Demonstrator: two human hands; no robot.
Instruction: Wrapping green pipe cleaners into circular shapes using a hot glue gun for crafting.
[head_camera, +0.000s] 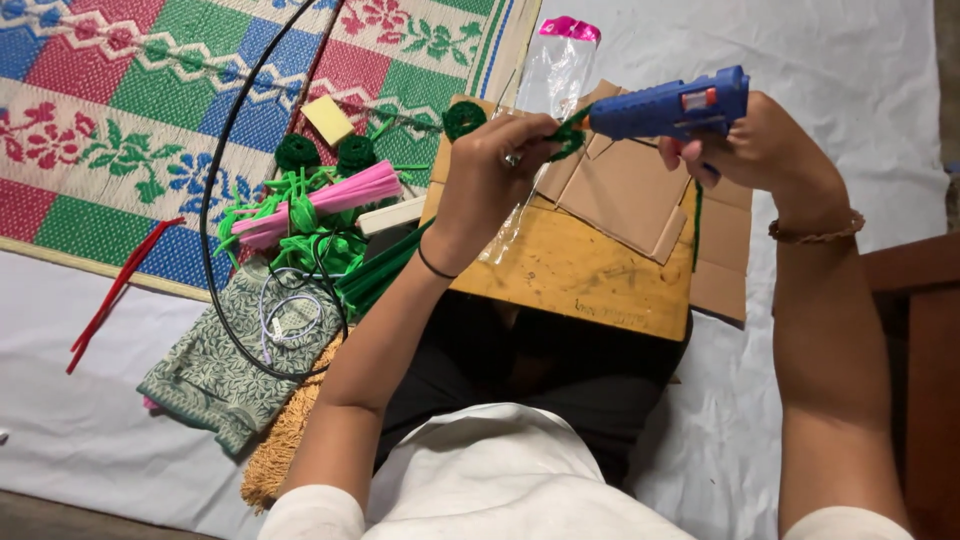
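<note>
Head view showed my left hand (495, 165) pinching a small coiled green pipe-cleaner piece (568, 138) between fingertips, above the wooden board worktop (570, 275) on my lap. My right hand (755, 145) had its grip wrapped around the blue plastic glue gun (668, 106), nozzle touching the coil. So close to my fingertips, hot glue could have burned them, I judged, or dripped onto the brown cardboard pieces (630, 195). Farther off lay a loose heap of green and pink pipe cleaners (310, 215).

The person wears a white top with short sleeves and dark trousers. The left hand (490, 165) carries a ring and a thin black wristband; the right hand (765, 145) has a brown braided bracelet.
</note>
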